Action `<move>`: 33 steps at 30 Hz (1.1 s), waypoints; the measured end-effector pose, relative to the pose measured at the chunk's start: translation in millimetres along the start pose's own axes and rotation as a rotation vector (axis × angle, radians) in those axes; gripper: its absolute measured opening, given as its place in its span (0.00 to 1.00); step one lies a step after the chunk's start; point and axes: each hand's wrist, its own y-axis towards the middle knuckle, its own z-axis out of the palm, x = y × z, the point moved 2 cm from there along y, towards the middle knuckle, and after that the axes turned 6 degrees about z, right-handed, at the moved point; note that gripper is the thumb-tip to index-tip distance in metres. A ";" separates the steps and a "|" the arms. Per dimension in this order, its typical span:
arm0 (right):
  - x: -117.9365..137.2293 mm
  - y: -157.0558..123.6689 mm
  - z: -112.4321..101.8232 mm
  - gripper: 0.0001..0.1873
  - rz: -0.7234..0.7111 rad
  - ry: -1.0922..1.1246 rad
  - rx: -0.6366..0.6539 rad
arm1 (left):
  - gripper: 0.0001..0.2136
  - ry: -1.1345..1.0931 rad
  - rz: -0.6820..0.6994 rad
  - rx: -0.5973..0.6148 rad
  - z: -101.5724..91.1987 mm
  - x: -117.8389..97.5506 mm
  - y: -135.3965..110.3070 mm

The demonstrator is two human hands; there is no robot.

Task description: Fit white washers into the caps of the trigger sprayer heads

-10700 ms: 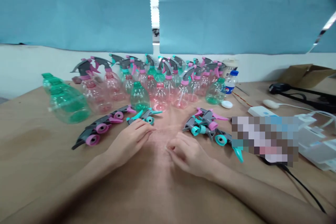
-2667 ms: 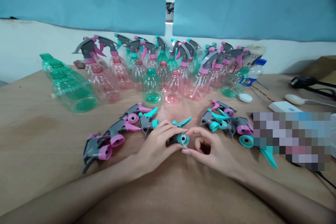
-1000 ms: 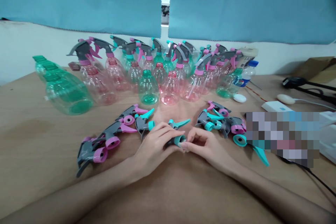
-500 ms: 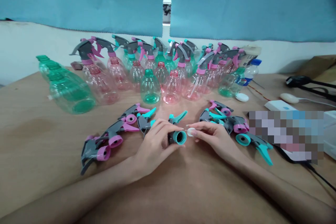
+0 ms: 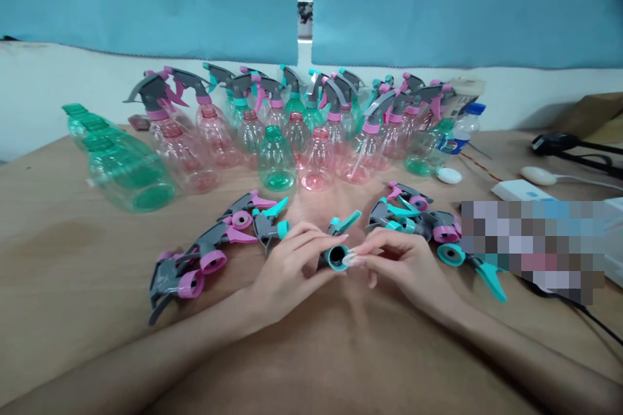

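Note:
My left hand [image 5: 296, 262] is closed around a grey spray trigger head [image 5: 335, 227] with a teal collar and teal lever. The open underside of its collar faces me. Between the thumb and fingers of my right hand [image 5: 402, 262] is a small round white disc [image 5: 349, 259], pinched right at the collar's right edge. Whether the disc rests inside the rim cannot be made out. Several pink and grey spray heads [image 5: 213, 261] lie left of my hands. More teal and pink spray heads [image 5: 450, 255] lie on the right.
Behind my hands stand several pink bottles [image 5: 317, 165] and green bottles [image 5: 276, 165], many with spray heads on. Tilted green bottles [image 5: 131, 175] lean at the left. At the right are a white oval object [image 5: 448, 176], a blue-capped bottle [image 5: 467, 130], a blurred-out patch and cables.
My right hand has moved left, bringing the white disc from beside the collar to its edge. My left hand has tilted the spray head slightly; its lever now points further right.

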 end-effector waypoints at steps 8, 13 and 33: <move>1.5 -9.1 1.1 0.07 -0.263 -0.404 -0.011 | 0.16 -0.021 0.062 0.053 2.5 0.0 -1.4; 9.5 -10.4 -2.0 0.11 -0.415 -0.609 -0.035 | 0.14 -0.027 0.042 0.075 2.9 1.0 -2.4; 1.2 -11.5 4.8 0.25 -0.502 -0.696 -0.066 | 0.17 0.180 0.109 0.124 4.8 -2.4 -2.9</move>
